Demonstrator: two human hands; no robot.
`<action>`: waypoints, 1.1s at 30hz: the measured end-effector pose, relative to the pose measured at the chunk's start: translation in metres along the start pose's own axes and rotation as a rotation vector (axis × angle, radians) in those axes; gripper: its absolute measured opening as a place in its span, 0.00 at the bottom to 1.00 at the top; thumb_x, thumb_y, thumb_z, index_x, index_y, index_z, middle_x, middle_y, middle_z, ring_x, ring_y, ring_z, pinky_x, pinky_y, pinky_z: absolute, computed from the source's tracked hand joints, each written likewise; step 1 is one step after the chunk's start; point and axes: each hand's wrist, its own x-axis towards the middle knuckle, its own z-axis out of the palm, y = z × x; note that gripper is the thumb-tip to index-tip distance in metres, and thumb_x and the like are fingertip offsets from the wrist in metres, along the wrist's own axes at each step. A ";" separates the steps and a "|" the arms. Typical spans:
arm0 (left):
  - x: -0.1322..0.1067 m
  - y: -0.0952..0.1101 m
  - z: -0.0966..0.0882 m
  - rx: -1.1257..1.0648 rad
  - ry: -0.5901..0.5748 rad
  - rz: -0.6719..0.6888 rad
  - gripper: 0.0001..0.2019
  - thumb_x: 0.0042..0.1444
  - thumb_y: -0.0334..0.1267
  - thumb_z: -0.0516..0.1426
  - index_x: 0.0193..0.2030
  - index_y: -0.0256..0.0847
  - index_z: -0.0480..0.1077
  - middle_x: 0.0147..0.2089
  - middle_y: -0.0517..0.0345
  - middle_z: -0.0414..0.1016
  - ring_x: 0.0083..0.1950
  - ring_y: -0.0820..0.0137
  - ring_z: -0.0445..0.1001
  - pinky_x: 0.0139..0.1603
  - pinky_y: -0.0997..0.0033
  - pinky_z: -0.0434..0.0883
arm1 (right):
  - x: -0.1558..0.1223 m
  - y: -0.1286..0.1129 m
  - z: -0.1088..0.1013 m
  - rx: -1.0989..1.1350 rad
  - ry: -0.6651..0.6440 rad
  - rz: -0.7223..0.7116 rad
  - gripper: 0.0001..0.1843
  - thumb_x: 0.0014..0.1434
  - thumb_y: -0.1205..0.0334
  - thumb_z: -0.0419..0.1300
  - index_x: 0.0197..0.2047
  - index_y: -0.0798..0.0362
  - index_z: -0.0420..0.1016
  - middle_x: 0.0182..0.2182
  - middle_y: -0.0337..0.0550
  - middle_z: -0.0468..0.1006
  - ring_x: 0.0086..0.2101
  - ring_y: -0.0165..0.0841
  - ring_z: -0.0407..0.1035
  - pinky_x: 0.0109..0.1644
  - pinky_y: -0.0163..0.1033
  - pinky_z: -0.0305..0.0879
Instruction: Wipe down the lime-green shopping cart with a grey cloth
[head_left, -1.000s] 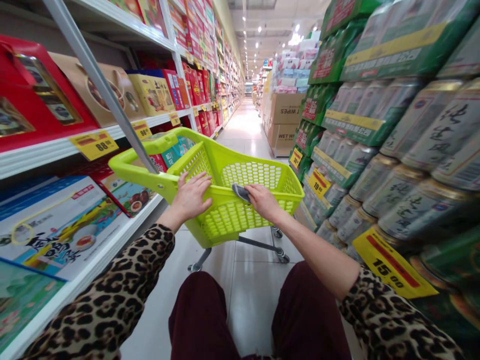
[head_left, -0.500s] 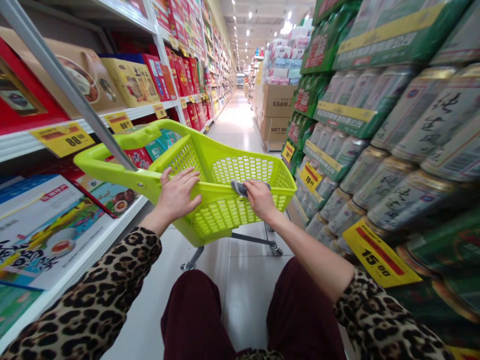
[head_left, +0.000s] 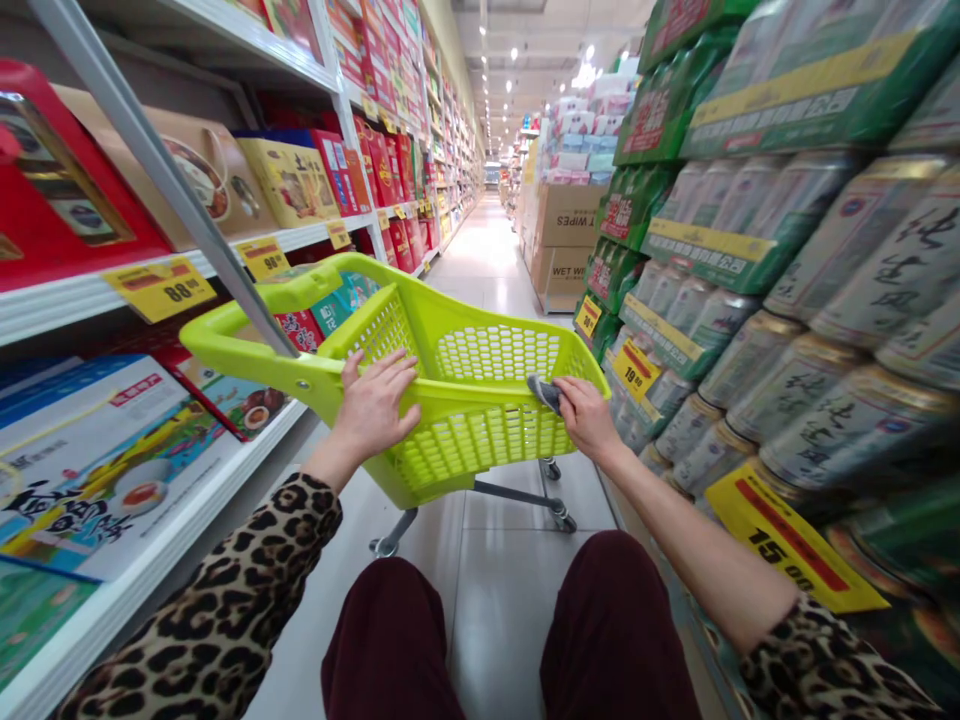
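Our left hand (head_left: 373, 408) rests with its fingers apart on the rim of a lime-green wheeled shopping basket (head_left: 225, 345). Our right hand (head_left: 589, 420) has its fingers together over a small grey item (head_left: 544, 393) at the rim. The basket stands on the tiled aisle floor (head_left: 502, 600), between white shelves (head_left: 90, 310) of gift boxes (head_left: 289, 180) and stacked green-labelled cans (head_left: 847, 420).

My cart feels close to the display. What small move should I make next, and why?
Probably steer the cart slightly left: your right hand sits close to the stacked cans, and the wheels run nearer those cans than the shelves on the left.
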 end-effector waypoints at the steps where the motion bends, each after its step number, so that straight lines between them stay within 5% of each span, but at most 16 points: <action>1: 0.000 0.000 0.000 -0.004 0.005 0.002 0.17 0.49 0.42 0.50 0.46 0.43 0.67 0.55 0.52 0.69 0.61 0.58 0.61 0.64 0.46 0.40 | 0.002 -0.007 0.003 0.004 0.012 0.015 0.17 0.59 0.66 0.47 0.47 0.58 0.72 0.42 0.53 0.75 0.44 0.40 0.66 0.50 0.48 0.64; 7: 0.003 -0.006 0.001 -0.006 0.007 0.013 0.17 0.49 0.42 0.51 0.45 0.44 0.68 0.54 0.53 0.70 0.60 0.58 0.63 0.63 0.46 0.42 | 0.026 -0.051 0.028 0.046 -0.110 -0.060 0.17 0.59 0.67 0.48 0.49 0.56 0.72 0.44 0.52 0.74 0.45 0.39 0.65 0.51 0.47 0.62; 18: 0.000 -0.020 0.001 -0.012 0.014 0.019 0.17 0.48 0.41 0.51 0.46 0.46 0.68 0.54 0.55 0.71 0.59 0.57 0.64 0.62 0.46 0.44 | -0.023 0.023 -0.012 0.001 0.048 -0.003 0.18 0.61 0.64 0.46 0.49 0.55 0.71 0.43 0.52 0.74 0.45 0.39 0.67 0.50 0.49 0.65; 28: 0.010 -0.022 0.009 -0.026 0.074 0.040 0.11 0.50 0.41 0.50 0.40 0.45 0.68 0.49 0.55 0.74 0.56 0.59 0.67 0.62 0.46 0.44 | 0.012 -0.036 0.011 0.008 -0.070 0.002 0.17 0.59 0.66 0.47 0.46 0.57 0.73 0.41 0.51 0.75 0.42 0.39 0.67 0.48 0.46 0.64; 33: 0.013 -0.016 0.010 -0.040 0.048 0.017 0.13 0.49 0.41 0.50 0.41 0.44 0.69 0.50 0.54 0.74 0.57 0.58 0.66 0.62 0.46 0.42 | 0.011 -0.026 0.007 0.006 -0.086 -0.050 0.16 0.59 0.67 0.48 0.46 0.56 0.73 0.43 0.50 0.75 0.44 0.39 0.66 0.49 0.46 0.63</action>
